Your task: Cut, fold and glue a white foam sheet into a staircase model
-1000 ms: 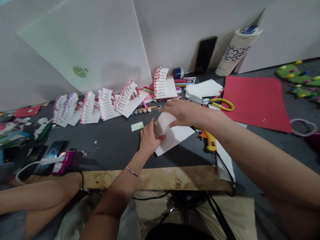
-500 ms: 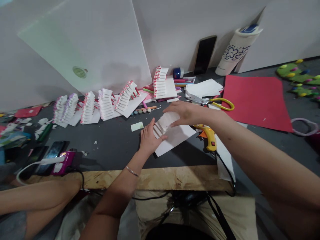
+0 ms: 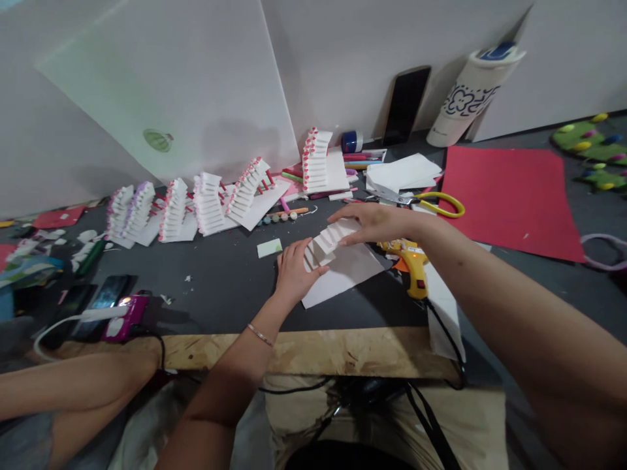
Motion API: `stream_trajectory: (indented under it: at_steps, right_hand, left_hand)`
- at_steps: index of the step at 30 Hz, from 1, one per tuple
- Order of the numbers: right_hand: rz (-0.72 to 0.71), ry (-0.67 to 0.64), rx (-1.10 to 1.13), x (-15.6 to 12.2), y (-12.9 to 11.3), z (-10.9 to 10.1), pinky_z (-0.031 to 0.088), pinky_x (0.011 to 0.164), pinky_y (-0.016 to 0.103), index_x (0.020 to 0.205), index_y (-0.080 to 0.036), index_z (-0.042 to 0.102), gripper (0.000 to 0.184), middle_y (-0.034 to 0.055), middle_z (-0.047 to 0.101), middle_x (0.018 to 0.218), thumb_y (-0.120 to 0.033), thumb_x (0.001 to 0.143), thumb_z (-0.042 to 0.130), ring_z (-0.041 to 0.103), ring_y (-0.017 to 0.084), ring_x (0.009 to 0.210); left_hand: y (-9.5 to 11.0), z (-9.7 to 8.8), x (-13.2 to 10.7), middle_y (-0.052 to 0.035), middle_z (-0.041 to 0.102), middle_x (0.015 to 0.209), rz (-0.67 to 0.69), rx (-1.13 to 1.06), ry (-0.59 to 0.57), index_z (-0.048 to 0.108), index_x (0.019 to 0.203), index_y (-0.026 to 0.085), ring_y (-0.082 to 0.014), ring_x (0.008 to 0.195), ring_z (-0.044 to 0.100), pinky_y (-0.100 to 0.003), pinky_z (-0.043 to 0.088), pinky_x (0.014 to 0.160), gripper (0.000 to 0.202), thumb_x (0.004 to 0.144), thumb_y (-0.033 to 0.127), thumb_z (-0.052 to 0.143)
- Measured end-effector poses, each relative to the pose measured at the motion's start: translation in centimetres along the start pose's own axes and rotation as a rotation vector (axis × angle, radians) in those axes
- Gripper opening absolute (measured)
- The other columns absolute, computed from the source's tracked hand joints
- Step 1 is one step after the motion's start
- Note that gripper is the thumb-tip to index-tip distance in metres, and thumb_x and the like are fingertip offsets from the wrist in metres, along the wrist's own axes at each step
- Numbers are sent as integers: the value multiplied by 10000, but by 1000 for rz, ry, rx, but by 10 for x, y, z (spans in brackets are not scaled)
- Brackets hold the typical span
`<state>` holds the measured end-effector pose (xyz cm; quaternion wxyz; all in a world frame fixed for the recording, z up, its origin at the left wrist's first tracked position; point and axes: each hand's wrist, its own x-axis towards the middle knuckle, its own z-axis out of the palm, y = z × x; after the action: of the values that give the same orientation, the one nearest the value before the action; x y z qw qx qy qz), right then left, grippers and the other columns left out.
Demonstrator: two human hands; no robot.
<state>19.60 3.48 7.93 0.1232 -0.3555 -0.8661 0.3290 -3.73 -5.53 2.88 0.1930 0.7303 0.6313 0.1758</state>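
Two hands meet on one stepped paper strip (image 3: 329, 240), a white band folded into small stairs that stands on a white card sheet (image 3: 349, 273) near the front of the dark surface (image 3: 220, 281). The strip's long axis runs on a slant, from its low end at the near left up to its high end at the far right. The left hand (image 3: 294, 277) has the low end, the right hand (image 3: 375, 222) the high end, so the strip lies between them and each hand is already at its own end, neither having to reach.

The left hand comes in from below with the wrist straight, a thin bracelet (image 3: 258, 335) on it. Its fingers are closed on the bottom steps and the thumb lies along the card. The right forearm crosses in from the right, palm down. Its fingers stretch leftward over the top steps and the thumb sits under them, a light pinch rather than a fist.

Just right of the card lies a yellow glue gun (image 3: 412, 266), its cord running off the front edge. Beyond it are yellow-handled scissors (image 3: 435, 203) and a red paper sheet (image 3: 509, 196). Further back on the left stands a row of finished paper stairs (image 3: 196, 205) with pink and purple edges.
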Motion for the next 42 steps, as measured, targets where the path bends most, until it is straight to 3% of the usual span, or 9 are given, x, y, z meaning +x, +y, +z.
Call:
stream_trajectory:
  at_steps: [8,14,19,24,26,28,31,36,42]
  right_hand:
    - [142,-48,15,0,1,-8,506,999,433,1309,-260,633,547,65,657,1306,-488,813,671,618,296,1168]
    - [187,134,-45,-13,22,-19,515,951,470,1288,-256,635,581,88,654,1284,-553,789,667,627,318,1121]
    - [90,240,-215,0,44,-3,430,1026,515,1329,-209,582,607,135,616,1327,-470,789,677,555,340,1215]
    - [117,362,-414,-16,33,6,418,997,509,1344,-193,547,638,167,566,1385,-410,767,711,510,365,1250]
    - [217,487,-485,-46,17,8,466,876,436,1234,-184,595,485,167,632,1262,-428,819,658,573,341,1142]
    - [507,588,-537,-81,1,18,445,654,356,1024,-192,624,375,133,698,953,-530,871,571,641,301,866]
    - [819,523,-541,-121,-13,46,310,502,293,834,-219,568,492,74,644,660,-710,818,532,610,255,598]
    - [848,658,-365,-131,-12,84,302,470,288,951,-213,487,581,75,656,671,-767,775,485,628,263,563]
    - [942,794,-109,-130,-17,85,428,545,324,899,-253,420,391,95,693,790,-568,719,567,679,282,686]
  left_hand:
    - [1,0,1,-126,565,1356,-20,2,1,497,1334,219,-310,1306,480,-471,353,1063,644,764,367,759]
    - [3,0,1,-130,561,1359,-45,3,3,499,1339,220,-319,1307,481,-481,358,1070,652,755,330,767]
    - [3,-1,1,-129,549,1392,-53,17,3,496,1351,223,-325,1327,459,-484,348,1083,653,762,324,759]
    - [0,-3,-2,-120,585,1353,-42,29,-2,504,1337,230,-326,1283,487,-482,360,1062,644,756,330,763]
    - [-1,-3,-3,-114,587,1348,-40,19,20,504,1331,243,-324,1271,493,-482,369,1051,637,756,335,763]
    - [-1,-2,-4,-111,580,1354,-32,12,37,508,1324,252,-326,1273,490,-484,374,1045,635,752,340,768]
    - [-1,-1,-6,-112,573,1359,-6,10,43,514,1320,245,-328,1280,484,-484,373,1045,648,741,346,786]
    - [-2,1,-8,-107,590,1335,12,-3,35,497,1338,248,-317,1267,500,-475,382,1042,676,743,364,795]
    - [-6,1,-8,-108,593,1329,-9,-22,86,501,1318,243,-313,1259,518,-473,397,1046,668,735,348,808]
